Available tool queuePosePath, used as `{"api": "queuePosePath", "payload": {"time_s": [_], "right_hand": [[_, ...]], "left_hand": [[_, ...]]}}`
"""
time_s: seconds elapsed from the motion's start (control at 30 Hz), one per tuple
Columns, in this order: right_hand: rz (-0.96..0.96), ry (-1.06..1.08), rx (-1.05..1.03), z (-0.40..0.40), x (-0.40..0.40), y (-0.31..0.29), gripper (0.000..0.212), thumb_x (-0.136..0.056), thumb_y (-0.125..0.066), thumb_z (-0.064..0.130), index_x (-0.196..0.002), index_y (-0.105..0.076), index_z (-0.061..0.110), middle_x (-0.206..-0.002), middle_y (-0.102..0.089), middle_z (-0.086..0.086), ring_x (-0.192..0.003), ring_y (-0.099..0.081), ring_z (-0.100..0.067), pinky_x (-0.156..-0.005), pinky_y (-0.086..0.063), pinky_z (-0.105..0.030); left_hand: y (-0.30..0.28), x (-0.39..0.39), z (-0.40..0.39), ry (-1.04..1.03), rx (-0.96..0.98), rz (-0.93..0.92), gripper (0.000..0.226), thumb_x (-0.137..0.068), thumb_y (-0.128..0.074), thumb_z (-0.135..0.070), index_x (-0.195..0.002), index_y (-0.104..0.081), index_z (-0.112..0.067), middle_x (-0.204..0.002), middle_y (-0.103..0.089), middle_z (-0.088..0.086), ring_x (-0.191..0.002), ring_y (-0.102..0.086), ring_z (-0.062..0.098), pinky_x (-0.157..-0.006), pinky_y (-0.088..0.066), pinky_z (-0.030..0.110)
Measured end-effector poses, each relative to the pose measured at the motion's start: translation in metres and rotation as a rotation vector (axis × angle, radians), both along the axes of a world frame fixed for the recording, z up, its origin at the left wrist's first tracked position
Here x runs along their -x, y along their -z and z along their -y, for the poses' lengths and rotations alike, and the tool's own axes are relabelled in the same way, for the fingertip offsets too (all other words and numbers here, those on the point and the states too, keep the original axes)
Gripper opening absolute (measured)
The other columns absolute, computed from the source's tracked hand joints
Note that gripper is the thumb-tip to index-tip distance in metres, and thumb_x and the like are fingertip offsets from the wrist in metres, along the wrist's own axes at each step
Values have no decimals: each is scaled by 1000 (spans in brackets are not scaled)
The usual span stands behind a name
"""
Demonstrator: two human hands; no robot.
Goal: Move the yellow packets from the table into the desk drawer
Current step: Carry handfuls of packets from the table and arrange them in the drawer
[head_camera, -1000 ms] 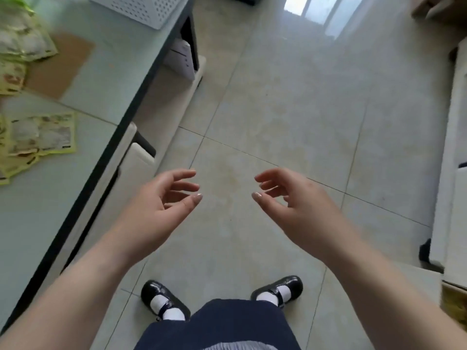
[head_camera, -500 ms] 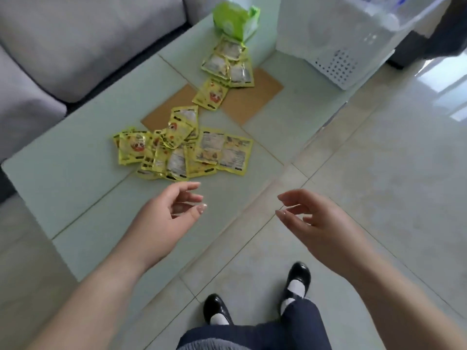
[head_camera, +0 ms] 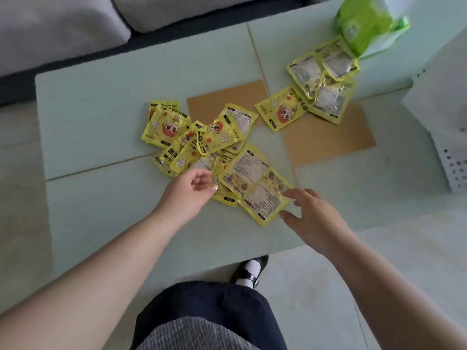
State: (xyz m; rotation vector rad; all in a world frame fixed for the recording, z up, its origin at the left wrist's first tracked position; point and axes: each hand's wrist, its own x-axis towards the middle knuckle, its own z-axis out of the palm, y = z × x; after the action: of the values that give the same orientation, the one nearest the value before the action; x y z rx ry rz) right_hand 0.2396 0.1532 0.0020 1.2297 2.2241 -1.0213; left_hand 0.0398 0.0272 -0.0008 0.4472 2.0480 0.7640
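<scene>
The yellow packets (head_camera: 209, 145) lay in a loose, overlapping heap near the middle of the pale green surface (head_camera: 101, 97), some face up with a cartoon figure, others showing printed backs. A second, smaller cluster of packets (head_camera: 318, 82) sat well apart toward the far right, partly on a brown cardboard sheet (head_camera: 328, 137) and just beside a green bag (head_camera: 364, 24).

The left hand (head_camera: 187, 195) reached in at the near edge of the main heap. Its fingers (head_camera: 202, 179) were loosely curled, their tips at or just over the nearest packets; whether they actually touched or pinched one could not be told, and nothing was clearly held.

The right hand (head_camera: 313, 218) hovered at the near right corner of the heap, relaxed and spread, holding nothing. Its forefinger tip lay at the edge of the nearest packet (head_camera: 265, 198), a back-side-up one at the front of the pile, while the thumb sat just off that packet's lower corner over the bare surface.

A white perforated basket (head_camera: 452, 168) stood at the right edge, and a grey sofa (head_camera: 63, 26) ran along the far side. Below, a dark skirt (head_camera: 209, 309) and one black shoe (head_camera: 250, 271) showed on the tiled floor.
</scene>
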Motion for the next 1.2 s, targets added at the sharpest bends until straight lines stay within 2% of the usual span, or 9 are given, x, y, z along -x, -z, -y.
{"api": "queuePosePath", "payload": {"time_s": [0.17,0.23,0.33,0.4,0.53,0.77,0.97,1.13,1.2], "right_hand": [[-76,-624,-137,-29,32,38,55,-88,-53,21,-140,-37,29,-147,-35,6,-135,-32,-20,-108,-28,-33],[-103,-902,-192,-36,41,56,53,-87,-49,16,-137,-40,28,-142,-40,2,-132,-36,-22,-111,-24,-35],[-119,-1159,-318,-42,48,79,47,-76,-54,11,-122,-56,21,-119,-56,-5,-112,-53,-28,-101,-38,-42],[-164,-1183,-410,-46,49,86,42,-68,-48,12,-105,-65,20,-102,-63,-7,-95,-61,-29,-91,-48,-43],[-208,-1144,-464,-43,46,92,54,-68,-24,21,-97,-69,18,-93,-67,-6,-85,-64,-29,-91,-49,-44],[-80,-1032,-435,-46,52,102,59,-39,-79,34,-93,-66,14,-82,-63,-2,-75,-61,-26,-78,-50,-36],[-37,-969,-437,-46,47,100,50,-30,-83,44,-67,-64,17,-69,-59,-1,-65,-57,-24,-61,-48,-33],[-130,-729,-424,-58,34,106,47,-41,-87,47,-69,-59,21,-63,-58,5,-63,-60,-23,-68,-29,-32],[-179,-618,-426,-68,33,105,41,-48,-88,39,-71,-60,19,-67,-59,3,-67,-61,-25,-71,-34,-33]], "left_hand": [[34,-6,-43,17,81,-147,67,-83,-70,-18,-141,-36,-17,-123,-54,-1,-113,-50,14,-97,-43,32],[48,-12,-58,107,149,-240,75,-82,-70,-21,-145,-29,-17,-132,-49,2,-117,-47,16,-95,-41,33],[67,-19,-72,268,236,-383,76,-84,-68,-27,-146,-26,-18,-144,-36,7,-132,-36,25,-102,-36,39],[79,-22,-77,326,277,-446,77,-83,-68,-29,-146,-25,-18,-145,-32,8,-134,-35,27,-102,-36,39],[94,-29,-80,358,341,-559,78,-78,-70,-40,-142,-31,-20,-139,-36,6,-128,-42,29,-99,-35,42],[94,-28,-84,334,423,-515,59,-77,-69,-47,-121,-48,-13,-130,-48,7,-123,-46,30,-100,-32,43],[88,-24,-86,321,357,-478,37,-82,-67,-40,-99,-45,-17,-107,-61,6,-103,-58,30,-85,-39,40],[82,8,-76,437,234,-469,31,-85,-63,-38,-99,-58,-10,-101,-61,6,-93,-59,27,-72,-47,34],[77,28,-72,486,156,-529,34,-85,-63,-41,-92,-61,-8,-97,-58,5,-93,-55,25,-72,-44,33]]}}
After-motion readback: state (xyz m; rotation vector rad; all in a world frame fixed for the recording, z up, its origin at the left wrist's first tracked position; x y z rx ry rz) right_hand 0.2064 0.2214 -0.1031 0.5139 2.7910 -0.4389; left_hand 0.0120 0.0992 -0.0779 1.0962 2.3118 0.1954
